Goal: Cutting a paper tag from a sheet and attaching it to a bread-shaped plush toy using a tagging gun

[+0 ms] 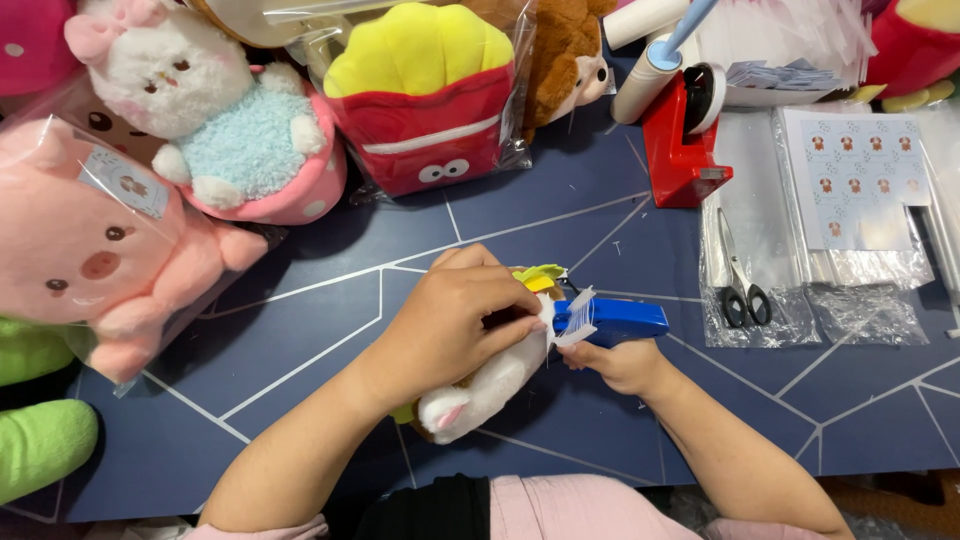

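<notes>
My left hand (pixel 455 320) wraps over a small white plush toy (pixel 480 392) with a yellow-green top (pixel 540 276), pressing it down on the dark blue table (pixel 300 330). My right hand (pixel 625 365) grips a blue tagging gun (pixel 612 318) from below. The gun's tip points left into the toy, and a white strip of tag fasteners (pixel 578 318) sticks out at its front, next to my left thumb. Most of the toy is hidden under my left hand.
Bagged plush toys crowd the back and left: a pink pig (pixel 95 250), a white bunny in blue (pixel 215 110), a red-and-yellow fries toy (pixel 425 100). A red tape dispenser (pixel 682 140), clear bags with sticker sheets (pixel 855 180) and scissors (pixel 740 285) lie at right.
</notes>
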